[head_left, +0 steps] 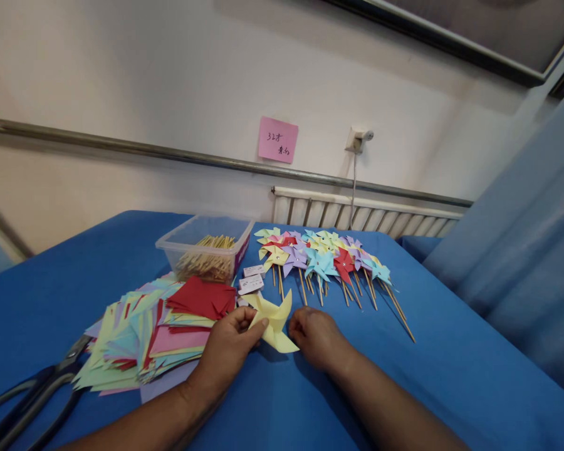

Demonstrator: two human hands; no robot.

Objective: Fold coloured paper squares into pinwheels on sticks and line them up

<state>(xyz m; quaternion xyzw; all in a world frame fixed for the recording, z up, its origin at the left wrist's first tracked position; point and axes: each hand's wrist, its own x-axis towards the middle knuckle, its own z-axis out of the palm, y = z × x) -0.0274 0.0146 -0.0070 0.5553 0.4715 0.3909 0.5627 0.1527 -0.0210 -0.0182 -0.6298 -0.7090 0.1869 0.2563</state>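
Note:
A pale yellow paper pinwheel (276, 321) with folded blades is held between the thumb and fingers of my left hand (232, 341). Close to its right side, my right hand (317, 335) is closed, its fingers curled together; whatever may be in them is hidden. No stick shows on this pinwheel. Left of my left hand lies a heap of coloured paper sheets (136, 341), with red sheets (202, 297) on top. Beyond my hands, finished pinwheels on sticks (319, 263) lie in a cluster, in yellow, purple, blue and red.
A clear plastic box (169, 247) of thin wooden sticks (207, 257) stands behind the paper heap. Two small boxes (251, 284) sit beside it. Large scissors (51, 382) lie at the left on the blue tablecloth (418, 388). A radiator (357, 210) and wall rail run behind the table.

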